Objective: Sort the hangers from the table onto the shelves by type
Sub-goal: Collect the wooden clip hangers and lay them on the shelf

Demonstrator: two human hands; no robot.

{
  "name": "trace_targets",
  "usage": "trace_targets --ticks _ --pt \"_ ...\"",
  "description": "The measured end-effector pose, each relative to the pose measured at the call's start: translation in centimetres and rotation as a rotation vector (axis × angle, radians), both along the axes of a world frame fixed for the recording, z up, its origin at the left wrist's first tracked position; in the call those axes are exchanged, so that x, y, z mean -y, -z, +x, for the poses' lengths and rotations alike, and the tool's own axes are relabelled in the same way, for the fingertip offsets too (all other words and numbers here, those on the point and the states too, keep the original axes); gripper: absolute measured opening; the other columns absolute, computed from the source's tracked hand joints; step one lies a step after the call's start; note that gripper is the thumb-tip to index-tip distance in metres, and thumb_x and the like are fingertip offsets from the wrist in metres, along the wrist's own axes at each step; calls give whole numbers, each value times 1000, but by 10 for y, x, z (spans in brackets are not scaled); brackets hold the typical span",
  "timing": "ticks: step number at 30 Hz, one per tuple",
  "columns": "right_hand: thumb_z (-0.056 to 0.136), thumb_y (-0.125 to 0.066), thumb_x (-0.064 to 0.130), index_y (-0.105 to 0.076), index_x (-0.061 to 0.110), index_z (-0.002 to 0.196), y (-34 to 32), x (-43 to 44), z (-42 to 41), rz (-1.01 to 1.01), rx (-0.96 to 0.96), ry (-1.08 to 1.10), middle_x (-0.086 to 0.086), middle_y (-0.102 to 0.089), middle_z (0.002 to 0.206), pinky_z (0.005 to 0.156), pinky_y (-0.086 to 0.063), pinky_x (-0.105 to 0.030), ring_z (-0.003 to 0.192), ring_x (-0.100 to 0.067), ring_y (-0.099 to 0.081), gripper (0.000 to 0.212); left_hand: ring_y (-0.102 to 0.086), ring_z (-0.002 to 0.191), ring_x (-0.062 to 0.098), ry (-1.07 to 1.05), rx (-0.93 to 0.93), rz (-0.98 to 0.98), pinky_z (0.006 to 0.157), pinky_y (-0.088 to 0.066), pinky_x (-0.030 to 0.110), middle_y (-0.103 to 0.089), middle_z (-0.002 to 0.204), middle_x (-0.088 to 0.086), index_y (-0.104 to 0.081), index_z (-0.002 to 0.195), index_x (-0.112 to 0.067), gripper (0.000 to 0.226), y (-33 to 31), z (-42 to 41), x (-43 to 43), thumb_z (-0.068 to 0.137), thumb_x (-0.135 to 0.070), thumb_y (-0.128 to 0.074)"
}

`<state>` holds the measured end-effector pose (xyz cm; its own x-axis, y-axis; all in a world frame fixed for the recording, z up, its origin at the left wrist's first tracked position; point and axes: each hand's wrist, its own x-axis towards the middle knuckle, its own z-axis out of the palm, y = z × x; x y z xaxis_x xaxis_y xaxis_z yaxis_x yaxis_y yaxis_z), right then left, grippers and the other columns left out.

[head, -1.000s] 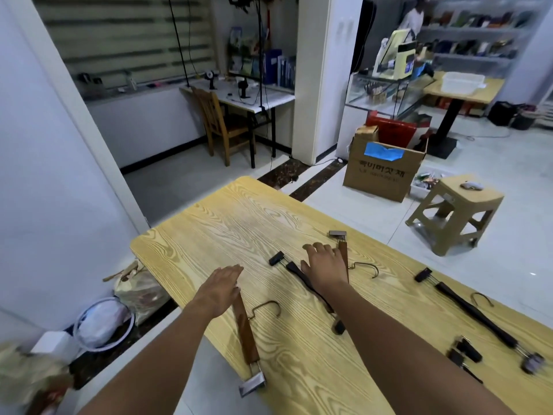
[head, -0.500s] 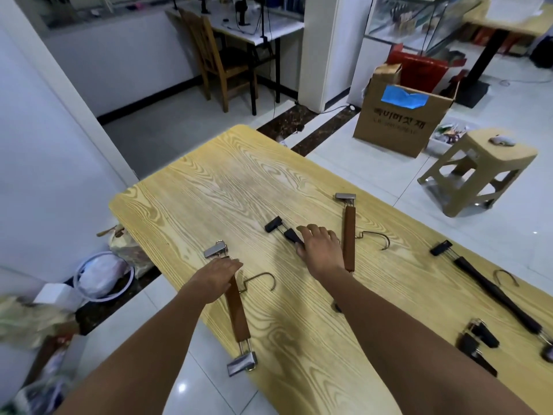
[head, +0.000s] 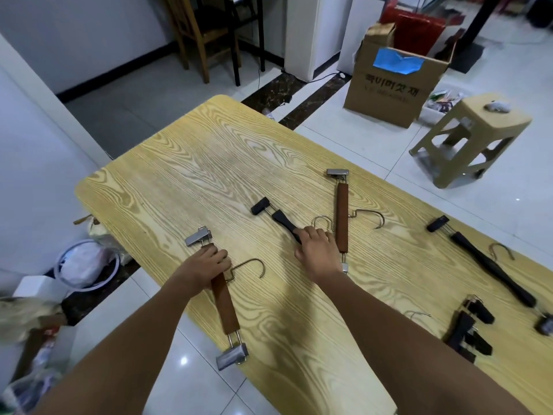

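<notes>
Left hand (head: 206,263) has closed round the brown hanger (head: 226,304), earlier merely reaching; right hand (head: 317,253) stays gripping the black hanger (head: 281,220). A second brown hanger (head: 342,217) lies just right of the right hand

Brown cardboard box (head: 389,94), blue tape patch on front, top flaps open, stands on white tiled floor (head: 335,136). Beige plastic stool (head: 475,118) just right of box; small grey object (head: 498,106) on its seat. Red bag (head: 416,28) behind box. Brown wooden chair (head: 194,25) at far left.
</notes>
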<state>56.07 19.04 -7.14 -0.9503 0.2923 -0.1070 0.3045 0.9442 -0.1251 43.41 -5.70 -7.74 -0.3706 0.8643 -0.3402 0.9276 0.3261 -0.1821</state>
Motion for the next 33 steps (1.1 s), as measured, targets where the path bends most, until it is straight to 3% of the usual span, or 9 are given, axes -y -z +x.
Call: trace_targets --ticks 1,3,9,13,16,19,21,28,33 --pt "100 -38 31 -44 20 136 1 -3 3 4 4 10 -4 -52 132 106 -30 -38 121 -24 -47 38 -64 77 18 32 -24 27 69 -53 21 -68 90 -1 -70 82 -23 61 -2 1 0 27 -27 -95" --pt "100 -38 33 -43 20 137 0 -8 9 -1 8 30 -3 -51 133 107 -29 -38 123 -24 -46 39 -62 66 16 80 -43 65 62 -53 19 -66 78 -5 -69 74 -26 60 -3 4 -1 20 -23 -95" --pt "100 -37 33 -44 22 136 -17 -28 29 14 -22 105 -3 -51 133 108 -28 -38 123 -24 -46 39 -62 65 19 178 -46 66 63 -55 25 -64 76 -4 -69 76 -26 51 -19 17 -24 34 -41 -92" --pt "100 -37 32 -44 20 136 -29 -44 43 25 -16 161 -5 -51 134 108 -28 -40 124 -27 -45 39 -62 67 17 203 -77 101 70 -55 27 -64 77 -6 -69 78 -28 51 -34 26 -37 33 -31 -93" --pt "99 -38 32 -46 19 132 -37 -53 54 35 -19 202 -5 -53 131 106 -30 -40 120 -28 -47 37 -65 81 16 163 -62 39 90 -43 34 -65 86 -7 -69 90 -27 51 -48 32 -49 44 -33 -91" --pt "100 -37 35 -46 18 131 -45 -59 64 41 -14 231 -6 -53 131 105 -30 -40 121 -28 -47 37 -43 124 16 99 25 -10 115 -11 41 -50 126 -2 -46 130 -21 43 -50 34 -59 90 -34 -57" --pt "100 -36 35 -45 19 134 -49 -63 69 39 -12 240 -6 -52 133 107 -28 -40 124 -28 -45 38 -34 129 17 74 37 -26 117 -5 39 -42 133 -1 -36 136 -19 43 -51 34 -67 97 -35 -43" --pt "101 -35 36 -41 19 138 -67 -86 84 47 -9 253 -7 -50 136 109 -24 -41 127 -28 -42 41 -44 114 19 -71 123 98 100 -28 31 -47 123 0 -42 122 -16 42 -72 52 -97 95 -48 -43" --pt "101 -34 35 -45 18 135 -79 -110 88 60 -20 266 -6 -52 133 108 -25 -40 124 -27 -45 40 -50 110 19 -252 188 244 93 -30 31 -52 115 -1 -45 114 -15 36 -86 61 -116 93 -44 -51"
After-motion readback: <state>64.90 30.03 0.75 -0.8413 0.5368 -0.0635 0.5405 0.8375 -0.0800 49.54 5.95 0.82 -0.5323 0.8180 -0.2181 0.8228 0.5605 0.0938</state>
